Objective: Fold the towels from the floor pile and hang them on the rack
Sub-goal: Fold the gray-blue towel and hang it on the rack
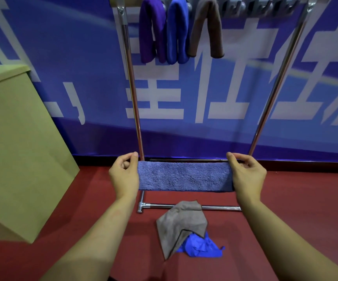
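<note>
I hold a grey-blue towel folded into a long flat strip, stretched level in front of me. My left hand pinches its left end and my right hand pinches its right end. Below it on the red floor lies the pile: a grey towel partly over a crumpled bright blue towel. The metal rack stands straight ahead. From its top bar hang a purple towel, a blue towel and a brown towel, side by side on the left half.
A tan cardboard box stands to the left on the floor. A blue banner wall with white characters is behind the rack. The rack's base bar lies on the floor just beyond the pile. Empty grey clips fill the top bar's right half.
</note>
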